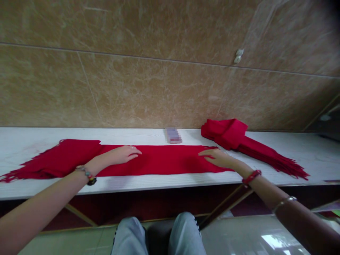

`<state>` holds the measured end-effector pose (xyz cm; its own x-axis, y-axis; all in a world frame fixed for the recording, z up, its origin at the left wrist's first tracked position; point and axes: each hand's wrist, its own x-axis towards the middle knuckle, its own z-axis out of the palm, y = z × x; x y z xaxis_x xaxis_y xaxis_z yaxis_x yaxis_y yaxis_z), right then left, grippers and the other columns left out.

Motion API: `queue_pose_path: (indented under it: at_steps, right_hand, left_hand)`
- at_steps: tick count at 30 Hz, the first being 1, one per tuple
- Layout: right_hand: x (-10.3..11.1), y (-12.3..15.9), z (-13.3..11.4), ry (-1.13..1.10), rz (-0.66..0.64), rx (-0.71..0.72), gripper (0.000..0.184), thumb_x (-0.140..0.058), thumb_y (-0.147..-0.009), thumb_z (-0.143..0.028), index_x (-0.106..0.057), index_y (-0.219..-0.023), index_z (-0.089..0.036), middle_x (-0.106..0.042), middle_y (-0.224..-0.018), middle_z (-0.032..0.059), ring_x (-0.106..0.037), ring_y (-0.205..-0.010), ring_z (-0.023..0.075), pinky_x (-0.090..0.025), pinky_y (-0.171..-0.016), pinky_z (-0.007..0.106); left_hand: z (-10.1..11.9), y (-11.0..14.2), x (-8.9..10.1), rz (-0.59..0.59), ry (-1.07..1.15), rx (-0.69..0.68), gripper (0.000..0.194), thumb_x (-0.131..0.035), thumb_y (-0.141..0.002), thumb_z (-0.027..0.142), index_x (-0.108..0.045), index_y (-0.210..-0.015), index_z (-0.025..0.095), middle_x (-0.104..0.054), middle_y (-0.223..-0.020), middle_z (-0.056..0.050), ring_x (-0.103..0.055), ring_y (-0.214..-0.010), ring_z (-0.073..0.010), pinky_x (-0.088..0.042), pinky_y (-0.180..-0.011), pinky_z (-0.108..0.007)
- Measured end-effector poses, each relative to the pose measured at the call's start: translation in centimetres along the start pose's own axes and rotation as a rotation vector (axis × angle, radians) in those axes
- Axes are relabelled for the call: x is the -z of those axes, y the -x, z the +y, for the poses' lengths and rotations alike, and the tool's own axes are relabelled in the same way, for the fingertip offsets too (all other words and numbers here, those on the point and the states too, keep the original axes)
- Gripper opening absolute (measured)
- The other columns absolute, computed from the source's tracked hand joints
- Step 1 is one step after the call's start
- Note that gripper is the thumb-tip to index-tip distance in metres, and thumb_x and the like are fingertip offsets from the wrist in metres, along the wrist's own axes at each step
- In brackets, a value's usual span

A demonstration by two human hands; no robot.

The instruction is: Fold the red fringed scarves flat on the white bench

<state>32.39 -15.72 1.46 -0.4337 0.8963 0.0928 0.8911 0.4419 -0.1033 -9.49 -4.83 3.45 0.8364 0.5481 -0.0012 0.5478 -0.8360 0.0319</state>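
A long red scarf (pixel 162 161) lies flat along a narrow white table (pixel 159 180), its fringed end at the far left. My left hand (pixel 122 155) rests palm down on the scarf left of centre, fingers stretched out. My right hand (pixel 215 157) lies flat on the scarf's right end, fingers extended. Neither hand grips the cloth. Beaded bracelets ring both wrists.
A second red scarf (pixel 233 136), bunched at the top with its fringed tail trailing right, lies at the back right of the table. A small blurred box (pixel 173 135) sits by the brown marble wall (pixel 159 81). My knees (pixel 159 233) show below the table edge.
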Motion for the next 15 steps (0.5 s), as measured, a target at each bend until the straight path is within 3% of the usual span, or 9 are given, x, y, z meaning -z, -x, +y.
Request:
queue_pose_path:
  at_steps: [2,5,7,11,15]
  right_hand:
    - [0.3,-2.7,1.2,0.068,0.03,-0.075,0.034,-0.041,-0.083,-0.014,-0.06,-0.111,-0.008,-0.061,-0.112,0.0148,-0.057,-0.103,0.0218,-0.043,-0.093,0.033]
    - [-0.1,-6.1,2.9,0.169,-0.024,-0.129,0.033,-0.053,-0.077,-0.017,-0.06,-0.11,-0.011,-0.062,-0.11,0.0149,-0.058,-0.102,0.0224,-0.044,-0.09,0.033]
    - [-0.6,-7.7,3.8,0.181,-0.055,-0.128,0.034,-0.06,-0.072,-0.017,-0.063,-0.105,-0.014,-0.064,-0.107,0.0131,-0.06,-0.098,0.0217,-0.045,-0.086,0.03]
    - [-1.0,-9.3,4.8,0.163,-0.111,-0.122,0.033,-0.065,-0.066,-0.015,-0.066,-0.099,-0.016,-0.068,-0.099,0.0085,-0.063,-0.089,0.019,-0.047,-0.077,0.024]
    - [-0.3,-9.7,5.0,0.143,-0.136,-0.142,0.022,-0.063,-0.065,-0.012,-0.068,-0.086,-0.014,-0.07,-0.085,0.0066,-0.063,-0.075,0.0173,-0.047,-0.066,0.022]
  left_hand:
    - [-2.5,-2.1,-0.2,0.039,-0.009,0.052,0.032,-0.041,-0.086,0.024,-0.056,-0.113,0.014,-0.058,-0.115,-0.011,-0.053,-0.105,-0.016,-0.035,-0.094,-0.027]
    - [-6.0,-4.3,-0.9,-0.05,-0.004,0.135,0.037,-0.05,-0.078,0.024,-0.055,-0.112,0.012,-0.057,-0.116,-0.013,-0.052,-0.105,-0.0178,-0.036,-0.091,-0.027]
    - [-7.6,-4.9,-1.2,-0.113,0.031,0.193,0.036,-0.054,-0.073,0.027,-0.057,-0.106,0.013,-0.061,-0.105,-0.01,-0.055,-0.095,-0.0181,-0.039,-0.083,-0.025]
    - [-8.8,-4.9,-0.7,-0.178,0.083,0.263,0.024,-0.056,-0.066,0.033,-0.06,-0.082,0.015,-0.062,-0.078,-0.002,-0.054,-0.073,-0.0167,-0.041,-0.067,-0.024]
    - [-8.7,-4.3,0.5,-0.133,0.084,0.233,0.022,-0.056,-0.064,0.036,-0.057,-0.073,0.016,-0.06,-0.075,-0.001,-0.051,-0.069,-0.0152,-0.039,-0.063,-0.023]
